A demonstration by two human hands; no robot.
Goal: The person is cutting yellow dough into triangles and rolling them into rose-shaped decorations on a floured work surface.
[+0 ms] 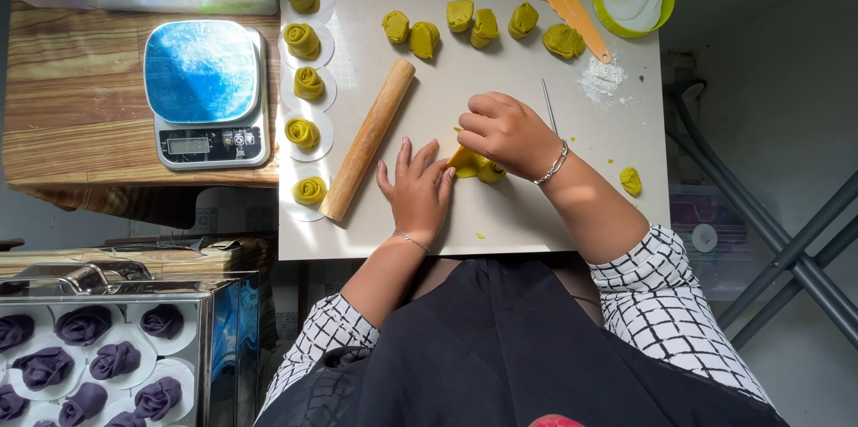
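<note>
On the pale tabletop (500, 221) the person's right hand (505, 130) is curled, fingers bent down over a strip of yellow-green dough (474, 164), pinching its upper edge, while the left hand (418, 190) lies flat and released, fingertips pressed against the strip's left end. The dough sits just in front of the person, between the two hands, partly hidden under the right one, so how far it is rolled cannot be told. The likeliest trouble is the roll going lopsided: if the flat hand slips or the curled fingers press unevenly, the layers could smear together or the thin edge could tear. The wooden rolling pin (368, 138) lies just beside the left hand, tilted across the tabletop; a nudge from the wrist could send it into the row of finished dough rosettes (304, 85) on their white paper rounds, touching and denting them. A thin metal skewer (548, 105) rests near the right wrist, and a sleeve or bracelet could catch it. A small stray dough piece (631, 181) sits near the tabletop's right edge and could be knocked off.
</note>
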